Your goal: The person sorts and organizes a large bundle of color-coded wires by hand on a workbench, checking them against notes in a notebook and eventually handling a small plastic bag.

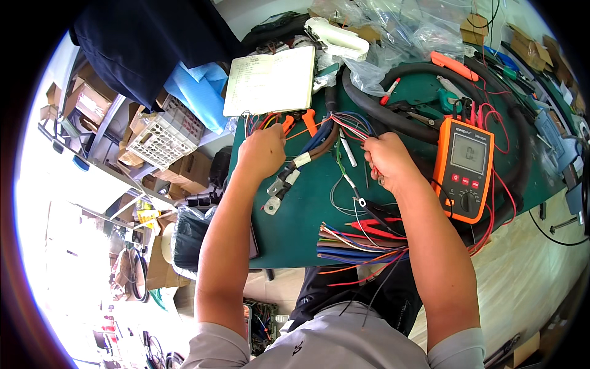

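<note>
My left hand (pixel 263 152) is closed at the table's left side, and a tuft of thin coloured wires (pixel 251 125) sticks out above its fingers. Beside it lie orange-handled pliers (pixel 311 122). My right hand (pixel 389 158) grips a bundle of thin coloured wires (pixel 354 123) that fans out from a thick black cable (pixel 331 98). Between my hands, thick cable ends with metal lugs (pixel 270 205) rest on the green table. A green-yellow wire with a ring terminal (pixel 361 202) runs near my right wrist. Cut wire ends (pixel 350 253) hang at the front edge.
An orange multimeter (pixel 466 169) with red leads stands right of my right forearm. At the back are an open notebook (pixel 270 83), a white plastic housing (pixel 336 40) and clear plastic bags (pixel 424 27). Black cable (pixel 393 117) curls across the right side. A red marker (pixel 389 91) lies there.
</note>
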Available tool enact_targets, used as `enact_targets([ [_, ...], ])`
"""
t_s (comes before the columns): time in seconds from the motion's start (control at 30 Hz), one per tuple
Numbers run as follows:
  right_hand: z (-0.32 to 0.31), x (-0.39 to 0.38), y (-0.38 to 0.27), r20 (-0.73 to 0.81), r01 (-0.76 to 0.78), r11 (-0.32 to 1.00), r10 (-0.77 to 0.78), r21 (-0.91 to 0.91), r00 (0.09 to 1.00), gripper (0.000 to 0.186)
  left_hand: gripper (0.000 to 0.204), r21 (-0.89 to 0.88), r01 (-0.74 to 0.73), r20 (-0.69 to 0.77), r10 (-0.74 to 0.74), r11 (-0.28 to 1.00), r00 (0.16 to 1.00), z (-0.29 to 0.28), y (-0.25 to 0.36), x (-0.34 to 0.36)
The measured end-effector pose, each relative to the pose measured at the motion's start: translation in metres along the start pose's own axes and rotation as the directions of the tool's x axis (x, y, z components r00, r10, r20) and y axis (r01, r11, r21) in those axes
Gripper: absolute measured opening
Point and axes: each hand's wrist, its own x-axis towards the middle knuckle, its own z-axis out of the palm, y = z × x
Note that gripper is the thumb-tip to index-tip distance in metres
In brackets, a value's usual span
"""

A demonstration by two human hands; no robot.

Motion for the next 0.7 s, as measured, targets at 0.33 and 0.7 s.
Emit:
enact_targets([
  [0.33,0.010,-0.001,0.010,0.067,0.063,0.991,-0.055,-0.122,0.996,0.018,0.019,0.047,-0.139,0.175,0.129,0.989,0.976,0.018,-0.013,0.003],
  [0.7,0.012,-0.010,0.003,0.053,0.019,0.978,-0.008,-0.207,0.999,0.016,0.029,0.091,-0.174,-0.143,0.186,0.981,0.972,0.016,0.066,-0.025],
])
